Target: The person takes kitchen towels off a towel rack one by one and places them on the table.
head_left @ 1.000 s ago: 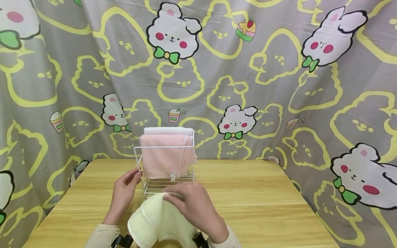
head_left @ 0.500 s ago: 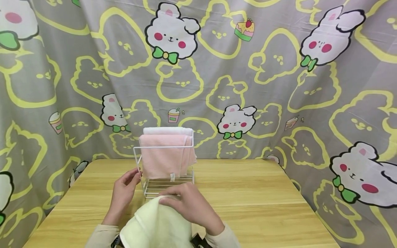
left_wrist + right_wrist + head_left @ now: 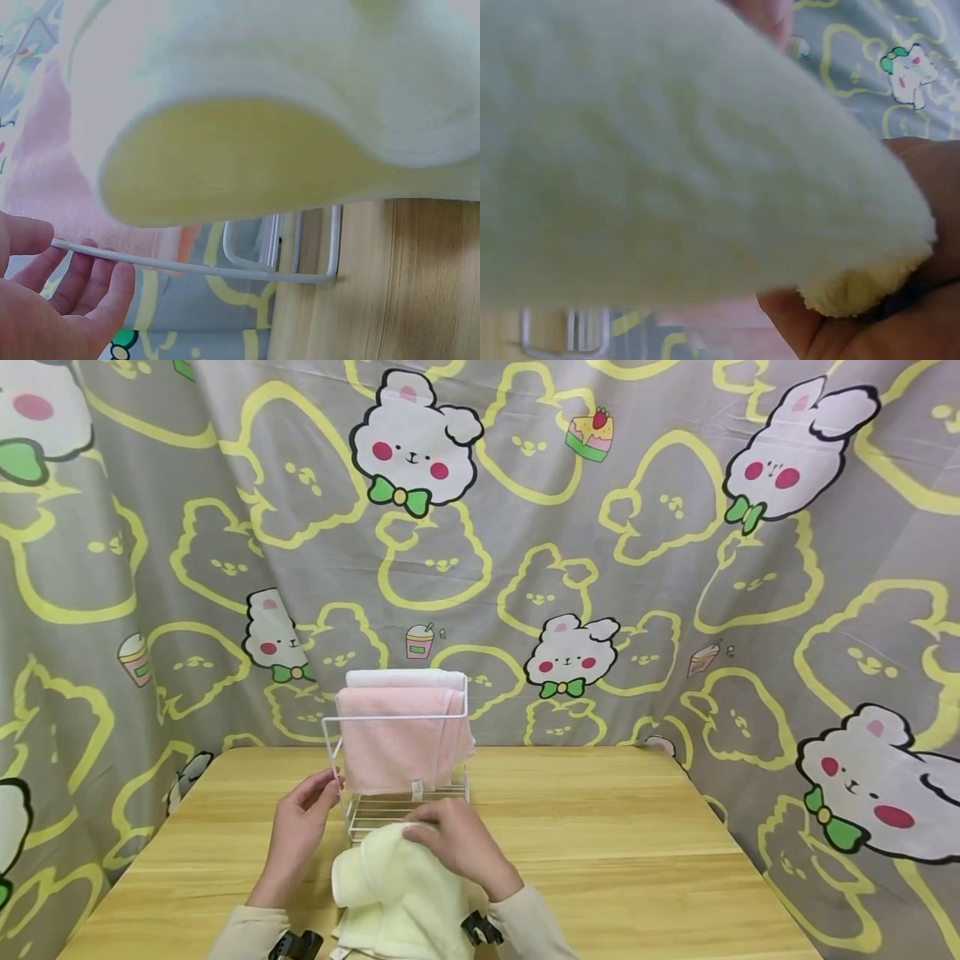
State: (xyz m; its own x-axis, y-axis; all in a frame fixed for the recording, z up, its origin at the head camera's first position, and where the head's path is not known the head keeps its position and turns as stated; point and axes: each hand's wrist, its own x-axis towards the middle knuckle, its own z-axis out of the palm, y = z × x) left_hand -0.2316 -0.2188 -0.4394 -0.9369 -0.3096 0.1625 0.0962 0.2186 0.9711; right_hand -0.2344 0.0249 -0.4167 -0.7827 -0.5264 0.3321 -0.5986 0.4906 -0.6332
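Observation:
At the left side of a white wire rack (image 3: 400, 718), my left hand (image 3: 298, 822) pinches the frame. The left wrist view shows thumb and fingers (image 3: 79, 289) around the thin white bar (image 3: 195, 266). My right hand (image 3: 467, 846) pinches the upper edge of a pale yellow towel (image 3: 408, 893) in front of the rack. This towel hangs bunched, one flap drooping to the left, and fills much of both wrist views. A folded pink towel (image 3: 393, 752) hangs on the rack, with a white towel (image 3: 405, 678) behind it.
The rack's low wire shelf (image 3: 367, 818) sits just above the wooden table (image 3: 615, 835). A grey curtain (image 3: 660, 577) with cartoon prints surrounds the back and sides. Black camera mounts (image 3: 482, 929) are strapped at both wrists.
My right hand dips left with the yellow towel, then shifts back right; the towel's loose flap swings and droops differently. My left hand, the rack and the hung towels stay put.

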